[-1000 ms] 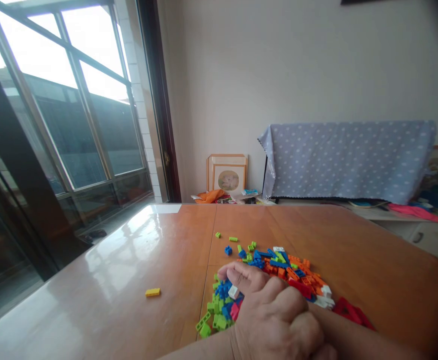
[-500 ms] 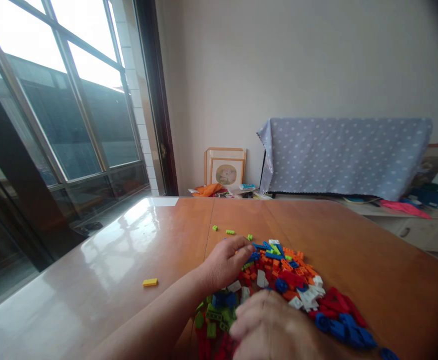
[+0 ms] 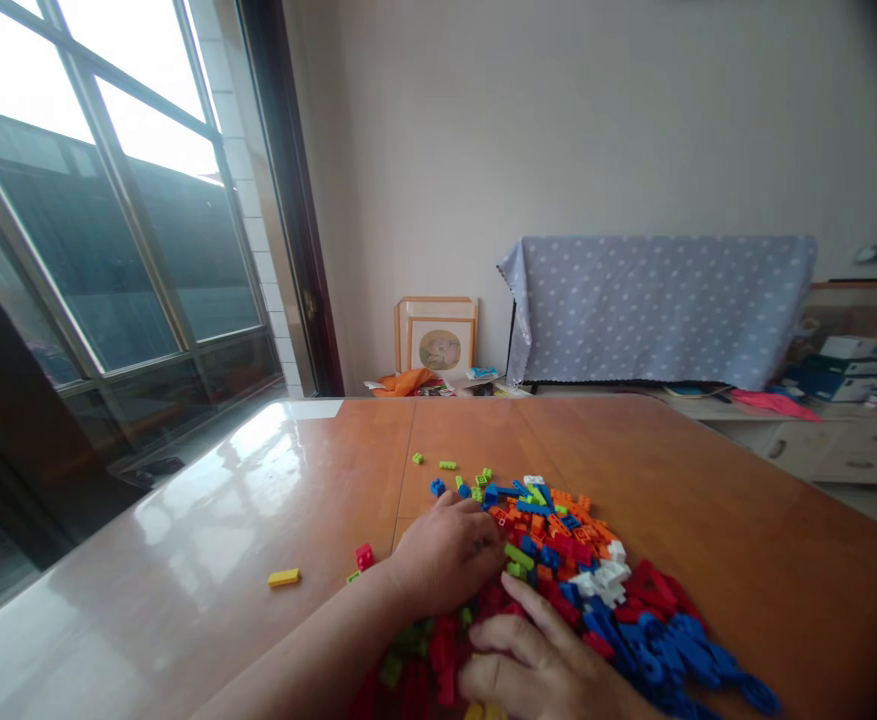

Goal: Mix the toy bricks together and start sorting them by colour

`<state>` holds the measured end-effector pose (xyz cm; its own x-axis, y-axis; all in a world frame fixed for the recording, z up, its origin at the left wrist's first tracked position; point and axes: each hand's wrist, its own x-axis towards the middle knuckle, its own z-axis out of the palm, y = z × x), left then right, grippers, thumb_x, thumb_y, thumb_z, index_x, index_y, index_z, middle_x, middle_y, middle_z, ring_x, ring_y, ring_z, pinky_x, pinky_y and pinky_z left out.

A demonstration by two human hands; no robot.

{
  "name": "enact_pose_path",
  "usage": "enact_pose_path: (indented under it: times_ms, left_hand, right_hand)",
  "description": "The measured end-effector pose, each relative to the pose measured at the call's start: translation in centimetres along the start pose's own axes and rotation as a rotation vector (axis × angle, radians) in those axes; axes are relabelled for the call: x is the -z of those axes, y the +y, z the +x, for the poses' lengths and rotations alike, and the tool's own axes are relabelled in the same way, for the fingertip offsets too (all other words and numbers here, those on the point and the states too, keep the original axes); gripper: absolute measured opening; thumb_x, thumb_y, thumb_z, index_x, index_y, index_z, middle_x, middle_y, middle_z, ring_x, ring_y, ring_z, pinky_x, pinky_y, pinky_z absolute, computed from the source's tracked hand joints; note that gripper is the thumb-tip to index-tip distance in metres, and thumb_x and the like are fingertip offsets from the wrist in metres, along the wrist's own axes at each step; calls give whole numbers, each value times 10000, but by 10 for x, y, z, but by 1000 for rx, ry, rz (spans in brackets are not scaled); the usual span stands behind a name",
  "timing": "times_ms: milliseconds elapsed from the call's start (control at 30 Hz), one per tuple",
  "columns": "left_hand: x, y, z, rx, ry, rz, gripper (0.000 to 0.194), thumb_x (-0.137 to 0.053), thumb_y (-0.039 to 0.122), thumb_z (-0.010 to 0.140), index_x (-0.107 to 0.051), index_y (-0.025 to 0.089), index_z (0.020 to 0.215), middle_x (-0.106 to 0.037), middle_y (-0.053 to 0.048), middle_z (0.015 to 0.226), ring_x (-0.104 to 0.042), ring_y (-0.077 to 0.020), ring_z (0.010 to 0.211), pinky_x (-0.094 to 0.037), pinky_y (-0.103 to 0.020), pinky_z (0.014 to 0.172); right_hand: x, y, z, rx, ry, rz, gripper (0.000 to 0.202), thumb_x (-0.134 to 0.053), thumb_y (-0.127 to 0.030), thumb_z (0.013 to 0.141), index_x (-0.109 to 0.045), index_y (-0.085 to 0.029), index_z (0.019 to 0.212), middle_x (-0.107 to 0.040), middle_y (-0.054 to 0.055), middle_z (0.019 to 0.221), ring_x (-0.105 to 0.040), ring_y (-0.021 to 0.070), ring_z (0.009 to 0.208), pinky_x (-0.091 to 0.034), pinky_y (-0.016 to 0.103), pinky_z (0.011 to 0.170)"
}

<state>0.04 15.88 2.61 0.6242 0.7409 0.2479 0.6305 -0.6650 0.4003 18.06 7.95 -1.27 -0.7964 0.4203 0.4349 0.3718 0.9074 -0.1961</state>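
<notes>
A heap of mixed building bricks (image 3: 550, 535) in red, orange, blue, green and white lies on the wooden table. My left hand (image 3: 449, 550) rests at the heap's left side, fingers curled down among the bricks; what is under its fingertips is hidden. Nearer to me, my right hand (image 3: 535, 655) lies over the pile with its fingers stretched and apart, touching red bricks (image 3: 444, 650). Green bricks (image 3: 518, 558) show just ahead of its fingertips. White bricks (image 3: 604, 582) and blue pieces (image 3: 670, 650) lie to its right.
A yellow brick (image 3: 284, 578) lies alone on the left of the table (image 3: 318, 480), and a red brick (image 3: 364, 556) sits beside my left forearm. Small green bricks (image 3: 448, 465) are scattered beyond the heap. Behind the table stand a picture frame (image 3: 438, 345) and a cloth-covered object (image 3: 655, 310).
My left hand has come back toward me, uncovering blue and green bricks at the far edge. My right hand's fingers have spread over the pile. Bricks have shifted; the view has turned slightly right.
</notes>
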Motion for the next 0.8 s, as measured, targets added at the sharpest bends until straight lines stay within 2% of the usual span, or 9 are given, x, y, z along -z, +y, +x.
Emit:
enact_pose_path:
  times_ms: [67,133,233,300,367,500,600,667,800]
  left_hand:
    - [-1,-3,0,70,0,3,164,-532,300,913,-643,241,807,-671,-21,870,-598,-190,838,-422,-272,753]
    - [-2,-5,0,156,-9,7,176,-500,319,927,-612,242,814,-674,-24,882,-615,-187,800,-405,-258,683]
    - [-4,-6,0,270,-3,23,129,-478,317,926,-593,261,944,-694,-27,862,-646,-212,799,-384,-266,653]
    - [-5,-4,-1,315,-14,25,150,-492,310,906,-573,268,1026,-704,-29,861,-661,-232,810,-371,-271,636]
    - [-5,1,-2,322,-44,25,159,-509,325,888,-564,267,1025,-707,-32,872,-668,-241,810,-357,-271,613]
    - [-4,16,-5,280,-59,46,182,-528,288,837,-551,260,1015,-696,-22,874,-654,-220,764,-331,-266,576]
    - [-3,27,-6,263,-23,12,251,-537,238,791,-538,255,1041,-681,-9,894,-618,-185,723,-341,-257,572]
    - [-5,33,-5,238,-4,-26,227,-549,223,774,-539,248,999,-668,-3,896,-597,-169,727,-365,-251,596]
    - [-7,42,-7,136,-44,-98,126,-588,204,755,-530,233,864,-646,15,841,-561,-138,704,-380,-235,599]
  right_hand:
    - [-2,11,1,14,18,-75,135,-587,-234,889,-669,-310,963,-738,2,1015,-623,217,970,-374,543,1142]
    - [5,16,2,5,31,-103,78,-596,-234,856,-644,-270,907,-706,27,992,-603,228,950,-420,526,1078]
    - [20,21,6,-130,68,-78,133,-578,-171,806,-606,-231,922,-652,52,960,-575,234,940,-482,457,955]
    - [25,31,9,-228,119,-35,170,-527,-118,823,-579,-217,951,-629,63,982,-563,228,945,-491,418,900]
    - [26,44,12,-298,191,31,165,-488,-113,874,-561,-213,983,-613,70,1017,-561,219,960,-490,396,887]
    - [20,67,21,-426,334,229,119,-459,-242,983,-572,-220,1012,-606,79,1100,-568,216,1068,-475,389,970]
    - [17,72,33,-580,428,450,242,-431,-402,1020,-594,-225,1043,-637,75,1101,-586,224,1113,-457,411,1031]
    - [14,72,42,-683,488,617,343,-415,-503,1016,-608,-229,1092,-653,77,1150,-586,232,1166,-431,434,1080]
    - [8,68,56,-756,523,1032,528,-407,-637,979,-617,-225,1232,-633,91,1317,-529,245,1314,-364,456,1160]
